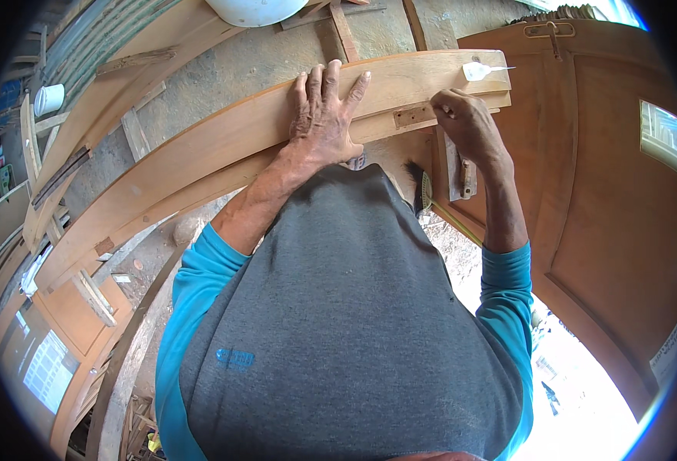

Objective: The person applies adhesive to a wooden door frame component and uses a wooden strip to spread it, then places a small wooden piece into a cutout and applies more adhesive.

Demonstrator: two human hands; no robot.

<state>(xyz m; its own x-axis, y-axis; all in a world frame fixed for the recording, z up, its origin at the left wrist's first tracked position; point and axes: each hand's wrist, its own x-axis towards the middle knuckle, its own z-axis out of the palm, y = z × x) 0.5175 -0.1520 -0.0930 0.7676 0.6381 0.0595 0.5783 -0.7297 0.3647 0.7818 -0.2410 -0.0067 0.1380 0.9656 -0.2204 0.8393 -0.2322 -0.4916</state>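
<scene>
A long, pale brown wooden board [223,123] runs across in front of me. My left hand [323,115] lies on it with the fingers spread and holds nothing. Close to the board's right end, my right hand [467,127] is closed, its fingertips curled in; whatever they might hold is hidden. Just beyond it, a small white bottle with a thin pointed nozzle [477,71] lies on the board. Beside the right knuckles, a flat plate with small holes [410,116] sits along the board's near edge.
A large brown panelled door [607,177] with a metal latch [550,31] stands at right. White buckets rest at the far side [257,8] and at left [49,99]. Lengths of timber [134,134] lie at left. Below the right hand is a wooden block [461,173].
</scene>
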